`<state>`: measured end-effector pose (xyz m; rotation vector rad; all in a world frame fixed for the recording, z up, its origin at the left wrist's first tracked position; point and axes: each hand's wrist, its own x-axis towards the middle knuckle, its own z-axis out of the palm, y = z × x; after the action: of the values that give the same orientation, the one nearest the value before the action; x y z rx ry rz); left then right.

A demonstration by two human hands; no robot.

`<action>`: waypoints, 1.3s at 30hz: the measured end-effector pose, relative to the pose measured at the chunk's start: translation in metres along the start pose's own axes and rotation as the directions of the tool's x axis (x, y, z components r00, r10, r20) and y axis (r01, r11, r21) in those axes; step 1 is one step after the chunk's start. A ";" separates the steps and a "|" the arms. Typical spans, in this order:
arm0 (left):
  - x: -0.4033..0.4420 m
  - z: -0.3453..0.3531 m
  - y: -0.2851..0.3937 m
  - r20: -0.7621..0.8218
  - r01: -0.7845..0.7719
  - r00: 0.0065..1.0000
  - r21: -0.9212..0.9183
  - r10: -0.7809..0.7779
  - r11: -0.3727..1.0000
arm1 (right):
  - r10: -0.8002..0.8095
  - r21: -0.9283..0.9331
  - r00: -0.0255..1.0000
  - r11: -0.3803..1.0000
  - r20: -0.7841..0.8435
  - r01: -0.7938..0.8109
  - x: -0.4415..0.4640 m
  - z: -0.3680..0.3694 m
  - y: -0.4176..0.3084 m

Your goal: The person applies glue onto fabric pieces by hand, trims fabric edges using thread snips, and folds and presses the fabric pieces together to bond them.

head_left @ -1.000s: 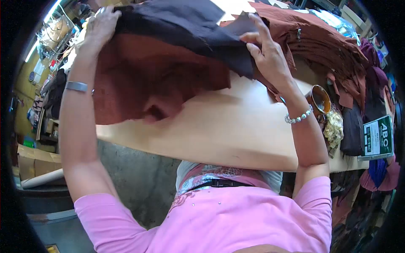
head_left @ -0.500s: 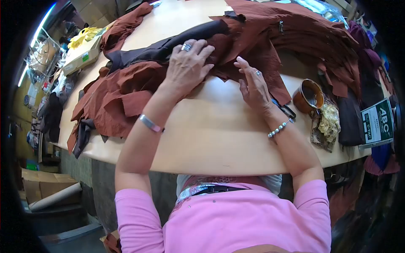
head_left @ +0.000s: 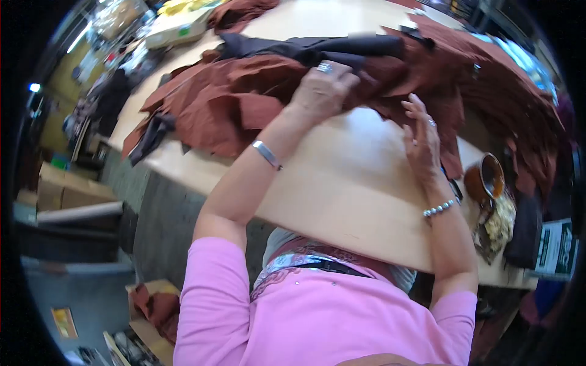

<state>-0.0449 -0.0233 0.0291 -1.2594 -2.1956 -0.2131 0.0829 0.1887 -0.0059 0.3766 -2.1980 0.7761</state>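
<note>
The left hand [head_left: 322, 91] presses curled fingers onto the crumpled rust-brown cloth [head_left: 207, 110] and black fabric [head_left: 372, 45] lying across the pale wooden tabletop [head_left: 342, 177]; whether they pinch it, I cannot tell. The right hand [head_left: 422, 143], fingers loosely parted and grasping nothing, is near the round amber-brown container [head_left: 477, 182].

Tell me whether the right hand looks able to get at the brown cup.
Probably yes: the right hand looks free, the brown cup is close beside that forearm, and nothing tall stands between them.
</note>
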 end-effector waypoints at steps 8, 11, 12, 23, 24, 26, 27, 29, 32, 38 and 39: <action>-0.002 0.035 0.023 0.069 -0.191 0.982 0.407 0.178 0.893 | 0.056 -0.053 0.997 0.997 0.061 -0.053 -0.003 0.004 -0.004; 0.001 0.033 0.004 0.156 -0.200 0.975 0.301 0.159 0.933 | 0.028 -0.071 0.999 0.997 0.036 -0.025 -0.005 -0.002 -0.007; 0.003 0.027 -0.001 0.197 -0.196 0.969 0.227 0.152 0.954 | 0.027 -0.055 0.999 0.998 0.040 -0.025 -0.004 -0.002 -0.007; 0.007 -0.072 -0.035 0.228 0.104 0.854 -0.955 -0.467 -0.276 | 0.409 0.425 0.889 0.856 -0.206 -0.295 0.011 -0.016 -0.003; -0.001 -0.075 -0.022 0.263 0.223 0.877 -0.964 -0.402 -0.144 | 0.433 0.478 0.876 0.828 -0.212 -0.294 0.009 -0.017 -0.001; -0.018 -0.083 0.008 0.357 0.408 0.892 -0.901 -0.278 0.151 | 0.493 0.601 0.862 0.727 -0.119 -0.332 0.010 -0.024 -0.007; -0.029 -0.069 0.008 0.240 0.290 0.957 -0.797 -0.163 0.529 | 0.518 0.642 0.854 0.674 -0.058 -0.365 0.010 -0.025 -0.003; -0.050 -0.050 0.027 0.098 0.077 0.995 -0.508 -0.032 0.858 | 0.555 0.687 0.831 0.591 0.032 -0.422 0.010 -0.026 0.001; -0.063 -0.036 0.049 0.010 0.001 1.000 -0.313 0.002 0.950 | 0.518 0.514 0.833 0.669 0.196 -0.537 0.004 -0.019 0.012; -0.074 -0.029 0.057 0.175 0.022 0.982 -0.475 0.070 0.880 | 0.293 -0.237 0.948 0.937 0.126 -0.258 -0.009 0.006 -0.008; -0.074 -0.036 0.058 0.229 0.048 0.970 -0.511 0.083 0.858 | 0.288 -0.281 0.950 0.927 0.118 -0.246 -0.009 0.008 -0.008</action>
<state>0.0459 -0.0617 0.0079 -1.6650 -2.4261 -0.7150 0.0881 0.1778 -0.0138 0.0003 -2.4983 0.5984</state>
